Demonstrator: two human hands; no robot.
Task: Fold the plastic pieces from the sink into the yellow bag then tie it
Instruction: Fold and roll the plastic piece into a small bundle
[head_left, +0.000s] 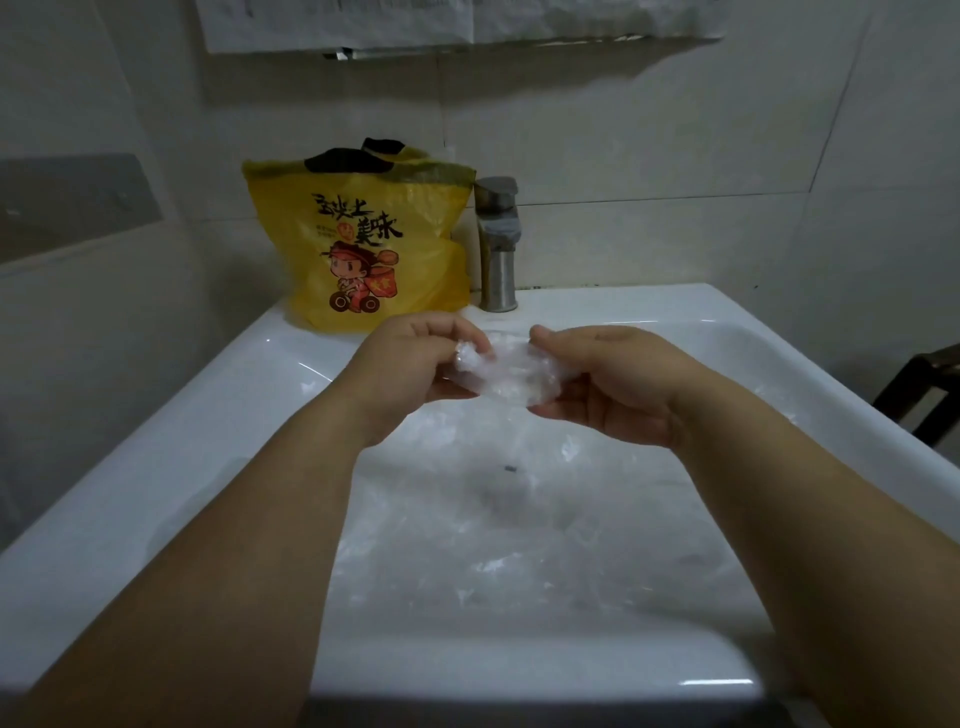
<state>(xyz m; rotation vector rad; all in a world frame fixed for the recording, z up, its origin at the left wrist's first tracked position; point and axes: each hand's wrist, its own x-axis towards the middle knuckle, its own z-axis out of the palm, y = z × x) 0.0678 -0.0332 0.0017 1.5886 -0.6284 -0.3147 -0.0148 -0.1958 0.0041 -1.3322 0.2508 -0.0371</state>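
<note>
Crumpled, clear plastic piece (511, 376) stretched between left hand (415, 371) and right hand (618, 387), both grips pinching it above the sink (156, 426).

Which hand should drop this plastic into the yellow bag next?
Probably the left hand: it pinches the plastic right in front of the bag. The right hand also grips the plastic but is farther from the bag.

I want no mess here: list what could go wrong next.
1. The clear plastic piece, only pinched between left hand and right hand, may spring open or slip into the sink.
2. The yellow bag stands loose on the ledge beside the faucet; stuffing it could tip it.
3. The loose plastic in the basin blends with the white and may be missed.
</note>
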